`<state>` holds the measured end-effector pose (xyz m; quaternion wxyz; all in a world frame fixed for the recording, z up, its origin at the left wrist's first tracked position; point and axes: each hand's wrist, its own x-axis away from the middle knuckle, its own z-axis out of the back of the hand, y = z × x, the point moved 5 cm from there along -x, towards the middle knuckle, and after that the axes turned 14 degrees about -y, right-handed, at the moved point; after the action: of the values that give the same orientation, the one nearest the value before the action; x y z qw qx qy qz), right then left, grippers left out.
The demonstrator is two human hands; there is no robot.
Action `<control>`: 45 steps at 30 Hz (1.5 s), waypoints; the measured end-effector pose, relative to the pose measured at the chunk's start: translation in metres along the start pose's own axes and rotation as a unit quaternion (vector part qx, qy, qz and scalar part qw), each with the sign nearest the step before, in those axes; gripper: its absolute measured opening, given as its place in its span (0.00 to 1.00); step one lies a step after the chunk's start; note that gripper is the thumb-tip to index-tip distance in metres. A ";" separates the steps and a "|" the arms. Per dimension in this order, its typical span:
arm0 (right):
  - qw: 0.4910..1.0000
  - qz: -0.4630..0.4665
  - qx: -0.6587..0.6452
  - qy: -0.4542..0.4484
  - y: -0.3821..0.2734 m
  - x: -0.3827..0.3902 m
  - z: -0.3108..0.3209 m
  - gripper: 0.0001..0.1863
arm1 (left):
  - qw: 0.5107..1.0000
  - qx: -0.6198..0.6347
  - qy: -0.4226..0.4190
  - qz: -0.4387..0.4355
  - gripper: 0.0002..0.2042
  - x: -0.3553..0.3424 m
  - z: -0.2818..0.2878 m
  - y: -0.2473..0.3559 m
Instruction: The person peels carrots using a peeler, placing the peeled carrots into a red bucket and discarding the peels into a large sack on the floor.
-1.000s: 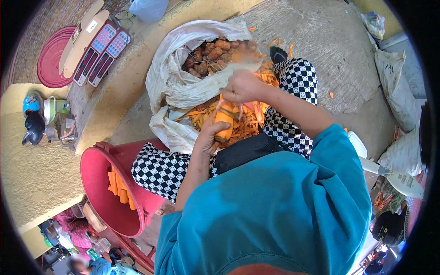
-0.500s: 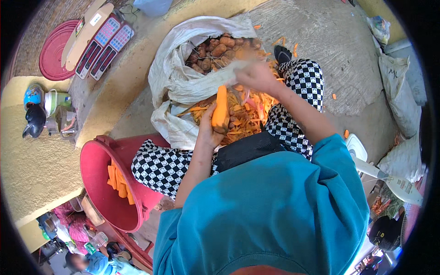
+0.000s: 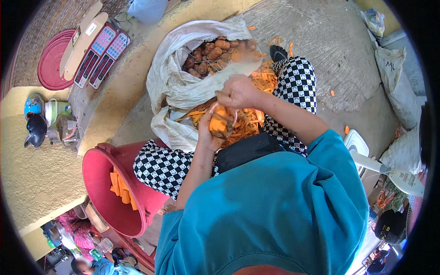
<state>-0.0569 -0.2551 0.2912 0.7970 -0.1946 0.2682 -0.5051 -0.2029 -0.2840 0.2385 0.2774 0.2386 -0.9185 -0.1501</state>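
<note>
A thick orange carrot [image 3: 218,123], partly peeled with a dark brown end, is gripped in my left hand [image 3: 207,135] in front of my lap. My right hand [image 3: 238,91] is closed just beyond the carrot's far end. A curved pink strip, apparently part of a peeler [image 3: 235,118], shows beside the carrot below that hand; its grip is mostly hidden. Orange peelings [image 3: 250,123] lie heaped under my hands, between my legs. Beyond them an open white woven sack [image 3: 160,68] holds several unpeeled, soil-brown carrots [image 3: 215,54].
At my left a red bucket [image 3: 107,211] lies tipped, with peeled carrots [image 3: 121,190] inside. Two weighing scales [image 3: 101,57] and a red lid [image 3: 52,64] sit at the upper left. White sacks [image 3: 394,87] line the right, above a white stool or chair [image 3: 357,144].
My right hand has come left and nearer, up against the carrot. The carrot's far end has tilted, so it looks shorter. The view has shifted slightly.
</note>
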 end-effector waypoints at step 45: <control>0.991 -0.126 0.011 -0.048 0.027 0.012 0.017 0.21 | 0.999 -0.012 0.000 0.036 0.22 -0.010 0.022 -0.009</control>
<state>-0.0229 -0.2542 0.2862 0.7410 -0.2422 0.1979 -0.5942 -0.2050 -0.2837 0.2130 0.2851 0.2017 -0.9249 -0.1505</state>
